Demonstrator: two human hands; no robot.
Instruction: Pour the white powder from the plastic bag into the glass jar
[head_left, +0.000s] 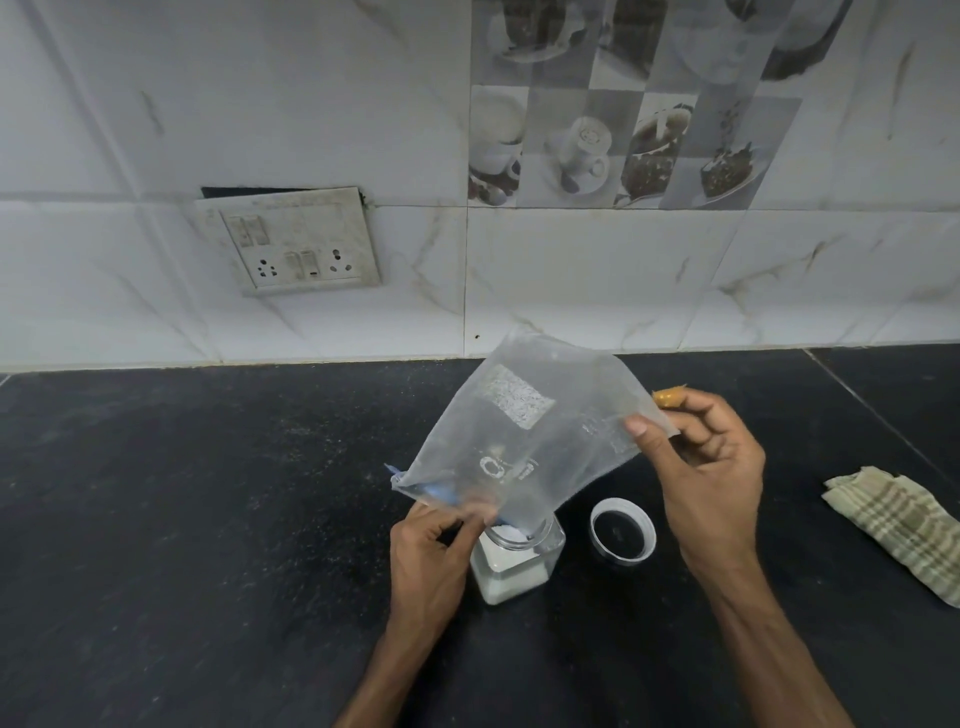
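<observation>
1. A black countertop (208, 519) lies under both hands, and both forearms reach in from the near edge.
2. The clear plastic bag (524, 436) hangs slanted between the hands, its raised end by the right hand and its blue-edged mouth down at the left hand.
3. The right hand (706, 467) pinches the bag's upper corner, thumb on the front and fingers curled behind.
4. The left hand (436, 551) grips the mouth end, fingers curled round it, touching the jar's rim.
5. A checked cloth (898, 530) lies well right of the right hand.
6. The glass jar (519, 566) stands upright just right of the left hand, under the bag's mouth, with white powder (511, 579) in it.
7. A lid (622, 529) lies below the right hand, beside the jar and apart from it.
8. A small orange piece (668, 397) shows at the right fingertips; I cannot tell whether it is held.
</observation>
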